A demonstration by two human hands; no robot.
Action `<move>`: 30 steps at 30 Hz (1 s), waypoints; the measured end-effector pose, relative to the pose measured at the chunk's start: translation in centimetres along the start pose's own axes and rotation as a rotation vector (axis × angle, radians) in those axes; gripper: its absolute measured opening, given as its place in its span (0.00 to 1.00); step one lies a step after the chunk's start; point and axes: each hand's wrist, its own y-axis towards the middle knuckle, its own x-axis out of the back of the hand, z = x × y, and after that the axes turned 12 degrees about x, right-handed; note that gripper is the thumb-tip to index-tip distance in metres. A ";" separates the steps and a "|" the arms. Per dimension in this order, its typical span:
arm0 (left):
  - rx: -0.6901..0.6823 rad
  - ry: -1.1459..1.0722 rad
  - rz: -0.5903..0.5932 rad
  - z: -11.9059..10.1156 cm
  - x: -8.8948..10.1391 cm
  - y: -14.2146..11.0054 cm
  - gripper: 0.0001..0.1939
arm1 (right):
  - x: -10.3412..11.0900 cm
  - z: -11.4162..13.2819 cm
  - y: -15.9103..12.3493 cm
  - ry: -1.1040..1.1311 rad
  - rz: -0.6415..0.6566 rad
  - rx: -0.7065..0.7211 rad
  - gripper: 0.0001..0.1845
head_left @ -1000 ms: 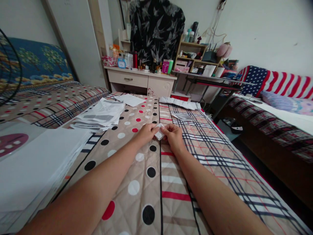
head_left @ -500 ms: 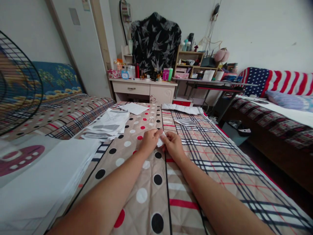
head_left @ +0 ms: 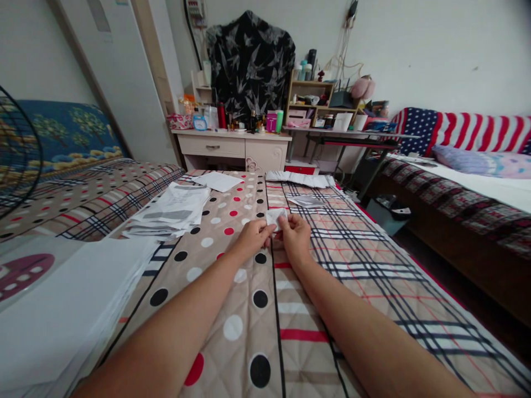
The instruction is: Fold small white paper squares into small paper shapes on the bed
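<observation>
Fingers [head_left: 284,222] of the left hand [head_left: 251,240] and right hand [head_left: 297,236] pinch a small folded white paper [head_left: 275,216] between them, over a polka-dot and plaid quilt [head_left: 224,354]. Both bare forearms [head_left: 182,309] stretch forward, angling inward so the hands nearly meet; a loose paper stack [head_left: 172,205] lies to their left.
</observation>
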 end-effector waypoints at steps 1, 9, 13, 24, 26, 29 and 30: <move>0.012 -0.004 -0.007 -0.2 0.1 -0.1 0.20 | 0.0 0.1 0.0 0.014 0.008 -0.002 0.16; -0.025 0.005 -0.052 -0.5 0.4 -0.3 0.20 | -0.4 1.1 -0.1 0.062 0.088 0.047 0.15; -0.078 0.051 -0.027 -0.1 0.2 0.1 0.22 | -0.2 0.9 -0.1 0.084 0.071 0.025 0.17; -0.117 0.010 0.004 -0.3 0.0 0.0 0.24 | -0.1 1.0 0.4 0.174 -0.120 -0.098 0.17; -0.079 -0.092 -0.097 0.0 0.1 0.3 0.23 | -0.1 1.0 0.5 0.161 -0.114 -0.092 0.17; -0.006 -0.216 -0.307 0.4 0.6 0.6 0.21 | -0.1 1.3 0.3 0.161 0.033 -0.092 0.16; 0.001 -0.221 -0.368 0.5 0.8 0.7 0.20 | -0.2 1.5 0.2 0.163 0.105 -0.096 0.16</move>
